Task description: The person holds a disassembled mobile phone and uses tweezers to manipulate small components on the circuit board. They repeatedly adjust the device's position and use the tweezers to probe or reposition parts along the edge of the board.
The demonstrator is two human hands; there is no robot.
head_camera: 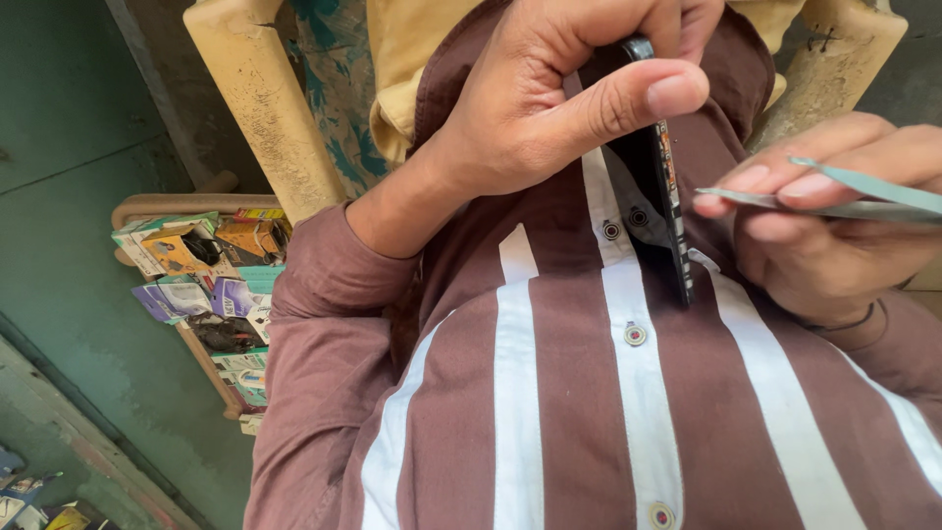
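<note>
Two bare hands work close above a maroon shirt (589, 412) with white stripes and small round buttons. One thin, dark, flat device (659, 186), a phone seen edge-on with its side exposed, stands nearly upright against the shirt's chest. The left hand (549, 108) grips the device at its upper end, thumb laid along the near edge and fingers curled around the top. Just right of the device, the right hand (814, 236) pinches one pair of pale, slim metal tweezers (844, 196) between thumb and fingers, the tips pointing at the device's edge and almost touching it. Well left of the device, one wooden tray (177, 206) holds a jumble of small coloured packets (211, 285). Behind the device stand worn, cream-coloured chair arms (255, 98).
</note>
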